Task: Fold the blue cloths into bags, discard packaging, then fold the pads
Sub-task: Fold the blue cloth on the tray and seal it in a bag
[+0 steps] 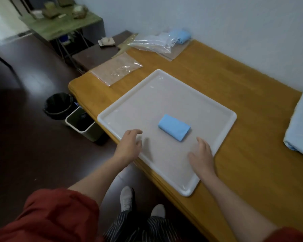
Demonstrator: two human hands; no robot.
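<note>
At the lower middle of the frame, both hands hang over the near part of the tray [164, 102]. The left hand [129, 145] is above its left rim with fingers loosely bent, and the right hand [202, 154] is right of centre with fingers nearly straight. Both are released and hold nothing. The cloth [174, 127], folded into a small block, lies on the tray at frame centre, just beyond and between the two sets of fingertips. It touches neither and is nearer the right hand. The step, as I judge it, is bagging this cloth. Pinch it across its short sides so the folds stay tight, carry it level, and slide it fold-first into the bag [117, 69] on the table [243, 95], upper left of centre. The pads [301, 123] lie at the right edge.
</note>
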